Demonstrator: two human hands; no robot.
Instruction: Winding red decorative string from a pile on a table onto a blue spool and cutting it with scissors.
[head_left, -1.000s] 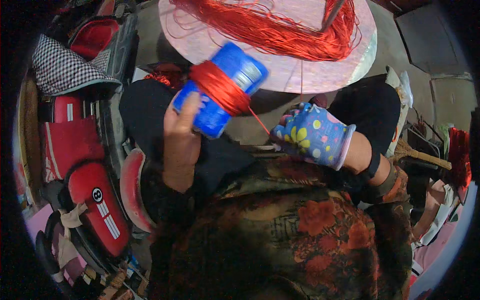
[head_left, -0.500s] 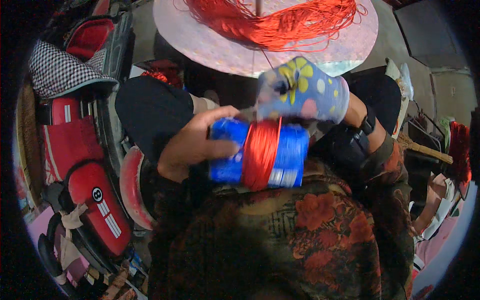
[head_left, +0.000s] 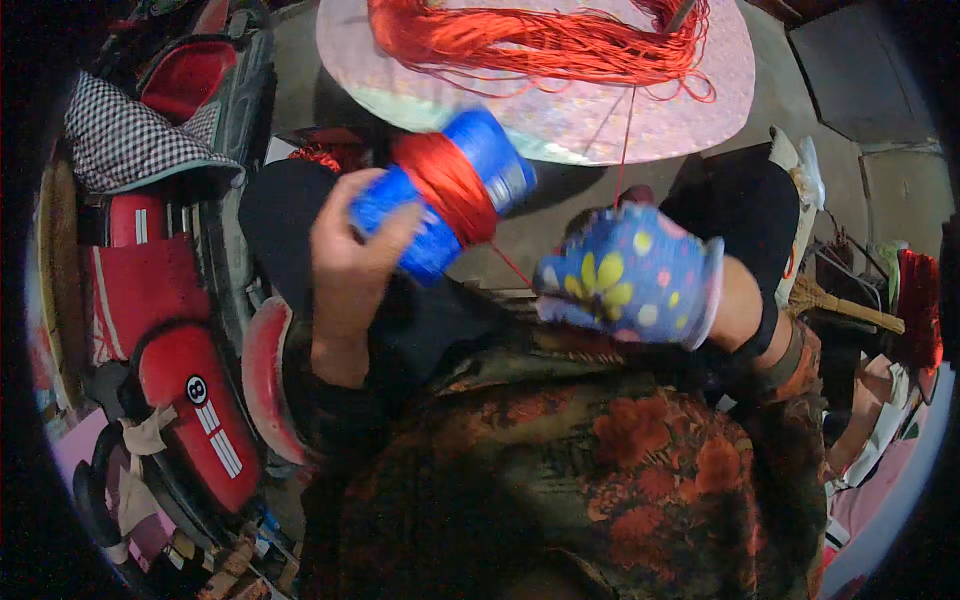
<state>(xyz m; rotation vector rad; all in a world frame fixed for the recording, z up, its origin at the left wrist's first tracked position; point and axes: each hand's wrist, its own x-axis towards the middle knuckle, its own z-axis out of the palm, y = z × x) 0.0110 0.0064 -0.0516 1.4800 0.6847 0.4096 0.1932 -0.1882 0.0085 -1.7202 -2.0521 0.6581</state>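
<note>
My bare left hand [head_left: 360, 235] grips one end of a blue cylinder [head_left: 482, 150], tilted with its far end up to the right. Red cord [head_left: 447, 188] is wound in a thick band round the cylinder's middle. From that band a single strand [head_left: 510, 265] runs to my right hand [head_left: 630, 275], which wears a blue flowered glove and is closed round it. The strand goes on upward from the glove to a large loose hank of red cord [head_left: 540, 50]. That hank lies on a round pinkish board [head_left: 600, 130] ahead of me.
At the left stand a red padded seat [head_left: 195, 420] and a black-and-white checked cloth [head_left: 130, 135]. On the right are a straw broom [head_left: 845, 305] and a bundle of red cord [head_left: 918, 310]. A rod [head_left: 682, 15] rises within the hank on the board.
The blue cylinder has turned from lying level to tilted and moved up and left with my left hand. My gloved right hand has moved down, drawing apart from it. The hank has shifted on the board.
</note>
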